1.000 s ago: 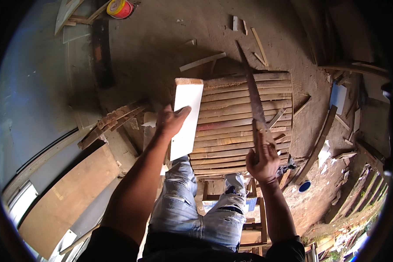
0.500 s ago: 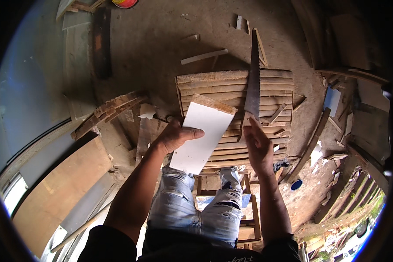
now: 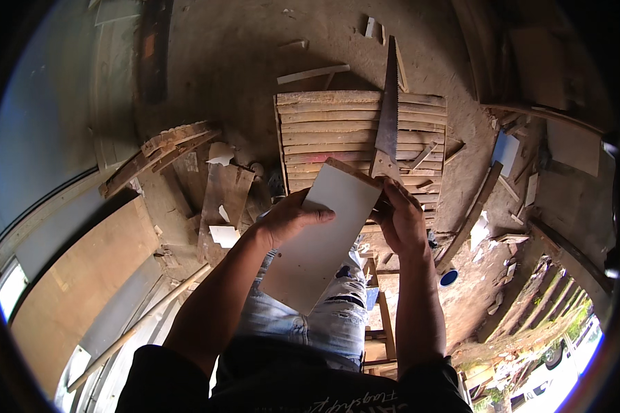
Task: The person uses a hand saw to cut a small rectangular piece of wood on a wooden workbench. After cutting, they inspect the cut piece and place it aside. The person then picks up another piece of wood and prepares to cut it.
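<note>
Over my lap, left hand clamped on the white board, thumb flat on its face. Right hand wrapped round the handle of my saw, by the board's right edge. Blade points away over the slatted desk.

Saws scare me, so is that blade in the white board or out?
Out: the saw blade points away from the white board, over wooden slats.

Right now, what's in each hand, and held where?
The left hand holds a white board by its left edge; the right hand holds a handsaw by its handle.
</note>
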The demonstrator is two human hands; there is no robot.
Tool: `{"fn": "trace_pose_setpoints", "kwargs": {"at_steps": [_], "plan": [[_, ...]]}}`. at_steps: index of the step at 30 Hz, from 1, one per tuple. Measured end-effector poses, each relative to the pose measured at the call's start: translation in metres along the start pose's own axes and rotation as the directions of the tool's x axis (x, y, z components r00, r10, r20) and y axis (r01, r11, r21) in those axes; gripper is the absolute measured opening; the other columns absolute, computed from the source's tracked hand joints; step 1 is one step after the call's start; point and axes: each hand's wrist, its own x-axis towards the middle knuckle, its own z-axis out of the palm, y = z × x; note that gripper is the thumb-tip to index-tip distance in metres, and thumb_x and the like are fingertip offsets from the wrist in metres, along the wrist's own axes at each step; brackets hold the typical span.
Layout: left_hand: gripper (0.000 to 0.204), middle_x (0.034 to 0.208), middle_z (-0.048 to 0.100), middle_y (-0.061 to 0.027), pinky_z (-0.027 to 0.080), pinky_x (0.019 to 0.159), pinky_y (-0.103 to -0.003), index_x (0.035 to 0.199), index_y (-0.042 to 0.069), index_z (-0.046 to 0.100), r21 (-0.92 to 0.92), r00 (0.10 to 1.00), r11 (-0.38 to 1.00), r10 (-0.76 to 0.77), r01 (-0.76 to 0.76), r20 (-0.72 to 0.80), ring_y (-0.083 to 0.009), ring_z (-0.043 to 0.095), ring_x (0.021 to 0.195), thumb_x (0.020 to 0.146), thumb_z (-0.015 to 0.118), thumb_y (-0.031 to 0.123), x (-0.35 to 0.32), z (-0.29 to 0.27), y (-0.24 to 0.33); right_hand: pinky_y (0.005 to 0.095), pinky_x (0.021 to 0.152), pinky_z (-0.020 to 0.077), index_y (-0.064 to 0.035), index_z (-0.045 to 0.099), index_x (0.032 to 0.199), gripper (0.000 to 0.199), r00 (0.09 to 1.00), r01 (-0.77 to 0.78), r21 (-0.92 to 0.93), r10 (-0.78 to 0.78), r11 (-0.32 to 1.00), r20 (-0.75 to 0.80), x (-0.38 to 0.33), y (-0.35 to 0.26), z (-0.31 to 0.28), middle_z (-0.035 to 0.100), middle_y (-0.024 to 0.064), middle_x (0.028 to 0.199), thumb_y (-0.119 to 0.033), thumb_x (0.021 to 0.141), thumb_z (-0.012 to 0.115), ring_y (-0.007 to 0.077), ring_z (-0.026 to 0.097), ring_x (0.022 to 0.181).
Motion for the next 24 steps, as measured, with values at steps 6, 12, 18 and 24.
{"fn": "trace_pose_setpoints", "kwargs": {"at_steps": [6,12,18,24], "plan": [[0.052,0.104,0.073,-0.0111,0.054,0.083,-0.032,0.117,-0.001,0.068,0.068,0.988,0.989,-0.136,0.131,0.067,-0.0189,0.069,0.092,0.075,0.087,0.025,-0.018,-0.014,0.015,0.0330,0.071,0.0598,0.0069,0.060,0.121,0.036,0.984,-0.077,-0.016,0.078,0.997,0.157,-0.038,-0.003,0.009,0.069,0.0158,0.103,-0.023,0.102,0.056,0.0228,0.070,0.084],[0.051,0.093,0.074,-0.0112,0.055,0.074,-0.034,0.103,0.000,0.075,0.542,0.891,0.780,-0.438,0.312,0.119,-0.0202,0.070,0.081,0.070,0.088,0.037,-0.019,-0.040,0.041,0.0308,0.080,0.0636,0.0119,0.058,0.125,0.037,0.966,-0.179,-0.088,0.192,0.980,0.174,-0.086,0.011,0.016,0.069,0.0197,0.110,-0.009,0.096,0.063,0.0243,0.071,0.096],[0.055,0.102,0.074,-0.0112,0.056,0.078,-0.033,0.116,0.000,0.068,0.633,0.870,0.698,-0.487,0.336,0.075,-0.0200,0.070,0.086,0.070,0.089,0.022,-0.031,-0.028,0.059,0.0317,0.091,0.0598,0.0080,0.052,0.134,0.039,0.948,-0.227,-0.091,0.241,0.970,0.209,-0.115,0.014,0.024,0.065,0.0167,0.121,-0.008,0.099,0.057,0.0215,0.068,0.106],[0.051,0.094,0.075,-0.0103,0.057,0.071,-0.035,0.105,0.003,0.075,0.726,0.912,0.660,-0.394,0.195,0.114,-0.0207,0.072,0.080,0.067,0.090,0.034,-0.040,-0.020,0.070,0.0327,0.098,0.0566,0.0068,0.047,0.139,0.041,0.939,-0.195,-0.126,0.223,0.973,0.264,-0.133,0.011,0.025,0.063,0.0157,0.125,-0.004,0.100,0.053,0.0212,0.065,0.113]]}}
